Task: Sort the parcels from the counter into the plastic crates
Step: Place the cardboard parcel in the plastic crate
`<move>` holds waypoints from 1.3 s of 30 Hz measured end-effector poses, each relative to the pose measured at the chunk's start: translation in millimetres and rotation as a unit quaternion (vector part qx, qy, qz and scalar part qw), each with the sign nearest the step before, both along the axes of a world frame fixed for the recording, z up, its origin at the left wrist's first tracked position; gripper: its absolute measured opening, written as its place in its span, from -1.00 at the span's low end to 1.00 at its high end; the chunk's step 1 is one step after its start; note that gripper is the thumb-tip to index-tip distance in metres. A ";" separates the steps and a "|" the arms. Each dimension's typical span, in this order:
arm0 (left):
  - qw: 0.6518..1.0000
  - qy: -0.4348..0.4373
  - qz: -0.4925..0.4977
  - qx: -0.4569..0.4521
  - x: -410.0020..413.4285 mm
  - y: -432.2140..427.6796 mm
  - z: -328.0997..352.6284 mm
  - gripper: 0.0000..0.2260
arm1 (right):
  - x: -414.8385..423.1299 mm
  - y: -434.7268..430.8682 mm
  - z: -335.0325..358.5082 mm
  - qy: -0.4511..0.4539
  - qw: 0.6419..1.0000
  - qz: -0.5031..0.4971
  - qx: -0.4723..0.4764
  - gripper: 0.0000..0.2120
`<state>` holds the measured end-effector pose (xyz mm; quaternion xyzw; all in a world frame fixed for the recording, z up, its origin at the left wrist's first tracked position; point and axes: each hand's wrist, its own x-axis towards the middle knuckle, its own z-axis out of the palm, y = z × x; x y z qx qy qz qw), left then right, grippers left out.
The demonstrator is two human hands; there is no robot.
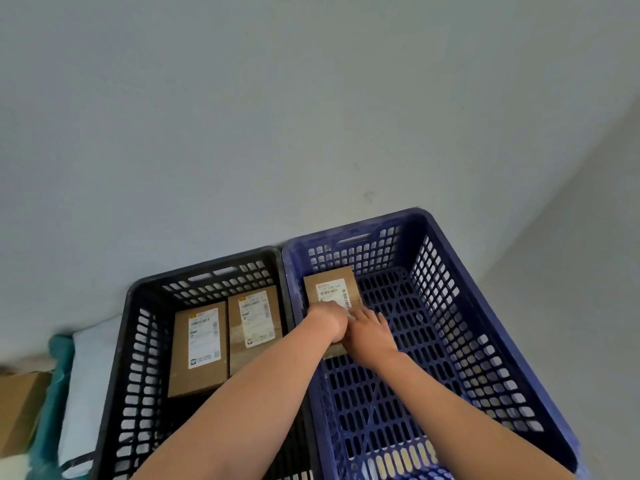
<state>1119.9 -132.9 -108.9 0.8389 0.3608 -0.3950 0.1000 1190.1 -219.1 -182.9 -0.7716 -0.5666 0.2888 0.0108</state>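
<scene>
Cardboard, taped and labelled, makes up the parcel (331, 288) that lies flat on the floor of the blue crate (450, 289), in its 11 o'clock corner against the left wall. From the head view, both hands sit on the near half of it. The left hand (329, 322) rests on top with its fingers folded down out of sight, so I cannot tell whether it grips or only presses. The right hand (369, 336) lies at the 3 o'clock edge of the parcel, fingers fairly straight and spread, touching rather than clasping.

At 9 o'clock, touching the blue crate, the black crate (204, 265) holds two similar parcels (199, 348) side by side, labels up.

The box looks small, stiff and probably light. Its smooth tape and glossy label may slip, so the long side edges are likely the best places to hold it.
</scene>
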 end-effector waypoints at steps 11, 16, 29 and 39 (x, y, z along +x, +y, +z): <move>0.622 -0.685 0.348 -0.149 -66.5 -31.0 81.0 -0.61 | 15.6 -26.2 122.2 0.392 0.792 -0.289 0.368 -0.54; 0.505 -0.738 0.419 -0.158 -112.1 -52.0 84.8 -0.48 | 3.1 -35.7 146.0 0.382 0.799 -0.251 0.391 -0.54; 0.434 -0.768 0.471 -0.005 -262.3 -46.8 106.5 -0.71 | -113.0 9.7 174.8 0.394 0.835 -0.159 0.349 -0.65; 0.346 -0.784 0.508 0.086 -491.7 -73.8 120.2 -0.73 | -330.2 28.4 197.6 0.426 0.834 -0.085 0.341 -0.68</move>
